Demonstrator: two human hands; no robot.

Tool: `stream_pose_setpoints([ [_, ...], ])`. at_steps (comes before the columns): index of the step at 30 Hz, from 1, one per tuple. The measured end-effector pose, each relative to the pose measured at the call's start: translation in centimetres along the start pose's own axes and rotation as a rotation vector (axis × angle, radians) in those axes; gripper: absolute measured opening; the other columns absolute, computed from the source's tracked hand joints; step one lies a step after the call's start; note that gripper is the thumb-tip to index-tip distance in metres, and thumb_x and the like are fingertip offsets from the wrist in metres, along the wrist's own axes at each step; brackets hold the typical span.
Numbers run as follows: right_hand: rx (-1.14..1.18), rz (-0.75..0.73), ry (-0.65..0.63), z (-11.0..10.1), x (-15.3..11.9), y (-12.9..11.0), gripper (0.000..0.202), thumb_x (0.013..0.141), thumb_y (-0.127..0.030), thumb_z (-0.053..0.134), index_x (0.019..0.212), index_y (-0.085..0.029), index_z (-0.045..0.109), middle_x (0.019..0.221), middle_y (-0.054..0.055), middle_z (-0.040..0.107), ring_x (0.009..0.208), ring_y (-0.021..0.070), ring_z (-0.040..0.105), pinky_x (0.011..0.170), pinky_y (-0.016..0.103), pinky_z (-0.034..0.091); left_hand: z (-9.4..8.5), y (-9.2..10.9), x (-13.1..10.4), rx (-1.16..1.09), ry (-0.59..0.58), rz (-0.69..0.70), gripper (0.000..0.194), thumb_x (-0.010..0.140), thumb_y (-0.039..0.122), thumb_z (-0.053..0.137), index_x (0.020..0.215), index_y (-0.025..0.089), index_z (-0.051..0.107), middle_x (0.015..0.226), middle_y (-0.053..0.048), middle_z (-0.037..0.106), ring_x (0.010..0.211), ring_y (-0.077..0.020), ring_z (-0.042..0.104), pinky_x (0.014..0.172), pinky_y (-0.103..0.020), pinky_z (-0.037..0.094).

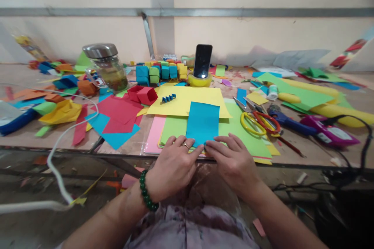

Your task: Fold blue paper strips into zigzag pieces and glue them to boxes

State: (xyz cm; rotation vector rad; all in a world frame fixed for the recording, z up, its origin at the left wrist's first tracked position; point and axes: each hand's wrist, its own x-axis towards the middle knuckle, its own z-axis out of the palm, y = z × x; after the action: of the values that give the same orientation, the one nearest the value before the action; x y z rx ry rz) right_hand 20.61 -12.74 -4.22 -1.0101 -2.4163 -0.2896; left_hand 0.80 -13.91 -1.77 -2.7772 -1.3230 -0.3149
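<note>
A blue sheet of paper [203, 122] lies over a stack of coloured sheets at the table's near edge. My left hand [175, 163] holds its near left corner, fingers bent over the paper. At the near right corner my right hand [233, 161] grips the same edge, fingers close together. The fingertips of both hands almost meet at the middle of that edge, which they partly hide. Beneath are a green sheet [233, 128], a yellow sheet [166, 105] and a pink sheet [154, 136]. A small folded blue paper strip [168, 98] rests on the yellow sheet.
Scissors with yellow handles [253, 124] and orange-handled scissors [267, 122] lie right, near a purple device [330, 130]. A phone [202, 61] stands behind, beside several folded paper boxes [157, 73]. Left are a glass jar [109, 70], red paper [118, 113] and a white cable [62, 136].
</note>
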Motion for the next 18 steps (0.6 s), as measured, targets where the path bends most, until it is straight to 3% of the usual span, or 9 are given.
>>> stream_pose_setpoints([
  [4,0.074,-0.084,0.034,-0.3,-1.8,1.2,0.032,0.087,-0.009,0.043,0.110,-0.017,0.064,0.111,0.009,0.068,0.098,0.0217,0.059,0.090,0.041,0.047,0.2,-0.4,-0.9,-0.051,0.026,-0.007,0.035,0.095,0.033,0.037,0.124,0.021,0.053,0.127,-0.005,0.057,0.105,-0.0258,0.048,0.090,-0.045,0.035],
  [9,0.171,0.012,0.072,-1.0,-3.0,1.9,0.033,0.082,-0.004,0.044,0.105,-0.016,0.065,0.105,0.010,0.069,0.099,0.0197,0.059,0.085,0.035,0.052,0.7,-1.8,-1.2,-0.083,0.106,-0.010,0.027,0.096,0.026,0.038,0.110,0.017,0.060,0.117,-0.005,0.063,0.102,-0.0219,0.050,0.089,-0.038,0.037],
  [14,0.021,0.160,-0.052,-1.5,-1.1,1.2,0.017,0.086,-0.023,0.051,0.083,-0.019,0.067,0.084,0.007,0.068,0.080,0.0192,0.059,0.070,0.031,0.047,0.3,-2.7,0.5,-0.051,0.047,0.007,0.022,0.092,0.032,0.046,0.092,0.018,0.063,0.089,-0.006,0.064,0.088,-0.0217,0.052,0.079,-0.035,0.040],
  [18,-0.075,0.185,-0.145,-1.3,0.7,1.6,0.027,0.085,-0.044,0.056,0.089,-0.021,0.069,0.075,0.007,0.063,0.077,0.0212,0.054,0.062,0.030,0.039,-0.3,-2.8,1.9,-0.008,-0.002,0.067,0.026,0.091,0.039,0.047,0.095,0.021,0.065,0.085,-0.006,0.060,0.084,-0.0218,0.052,0.074,-0.034,0.039],
])
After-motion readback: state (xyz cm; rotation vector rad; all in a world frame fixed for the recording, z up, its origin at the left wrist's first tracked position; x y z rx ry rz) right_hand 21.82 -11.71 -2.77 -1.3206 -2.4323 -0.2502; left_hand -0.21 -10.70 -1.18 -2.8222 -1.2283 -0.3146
